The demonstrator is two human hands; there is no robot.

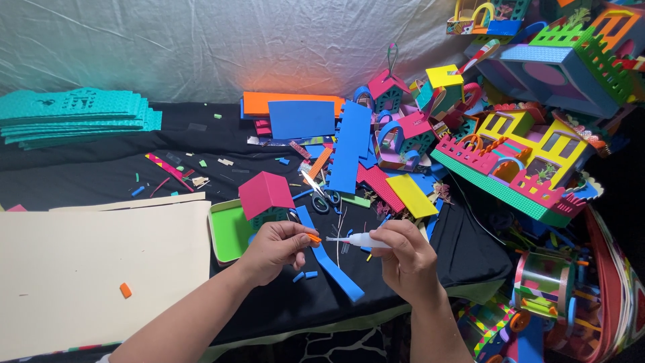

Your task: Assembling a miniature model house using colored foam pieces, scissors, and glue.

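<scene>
My left hand [277, 247] pinches a tiny orange foam piece [314, 238] between thumb and fingers. My right hand [405, 255] grips a small white glue tube [361, 240], its nozzle pointing left at the orange piece, almost touching it. Both hands hover over a black cloth, just above a long blue foam strip [332, 263]. Behind my left hand stands a little foam house with a pink roof [266, 192] on a green tray [227, 230]. Scissors [318, 193] lie open just beyond.
A cream sheet [94, 269] with one orange scrap [125, 290] lies at the left. Teal foam sheets [74, 111] are stacked at the back left. Blue, orange and yellow foam pieces [302, 117] fill the middle. Finished colourful foam houses [517, 154] crowd the right side.
</scene>
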